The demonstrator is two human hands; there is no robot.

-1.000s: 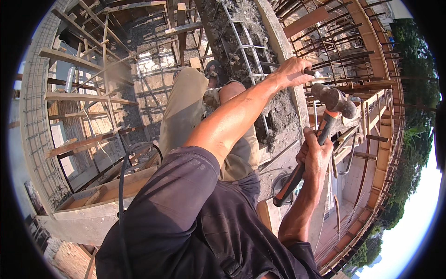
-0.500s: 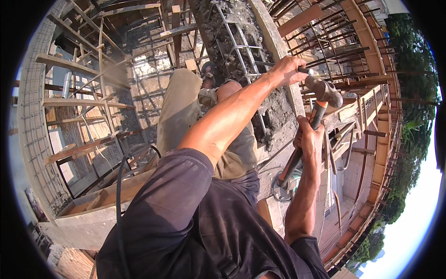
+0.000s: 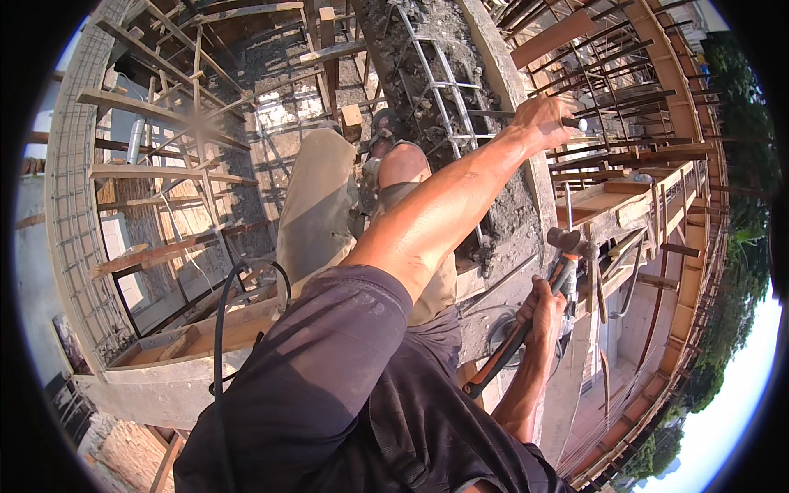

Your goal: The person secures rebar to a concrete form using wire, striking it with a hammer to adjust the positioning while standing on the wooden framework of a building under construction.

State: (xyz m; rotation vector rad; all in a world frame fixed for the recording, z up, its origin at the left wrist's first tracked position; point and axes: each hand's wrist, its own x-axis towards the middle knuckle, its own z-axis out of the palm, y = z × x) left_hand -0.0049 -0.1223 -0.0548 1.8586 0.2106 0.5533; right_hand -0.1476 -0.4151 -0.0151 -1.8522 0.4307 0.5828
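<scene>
My left hand [image 3: 542, 123] reaches forward and across. It is closed around a steel chisel [image 3: 493, 113], whose bright struck end sticks out on the right and whose shaft points left over the rough concrete. That concrete beam [image 3: 423, 37] is broken open, with a rebar cage [image 3: 444, 82] bare along it. Lower on the right, my right hand [image 3: 541, 311] grips a hammer [image 3: 511, 349] by its black and orange handle. The hammer head [image 3: 573, 244] is well below the chisel's end and apart from it.
Timber formwork boards [image 3: 156, 172] and braces cross the deep space at left. A mesh of rebar [image 3: 74, 246] lines the far left. Beside my right hand lies an angle grinder [image 3: 507, 341]. A black cable [image 3: 219, 329] loops by my left arm. Thin bars project at upper right.
The hammer has dropped away from the chisel's end, its head moving down toward me. My left hand still grips the chisel, and the whole view has shifted slightly.
</scene>
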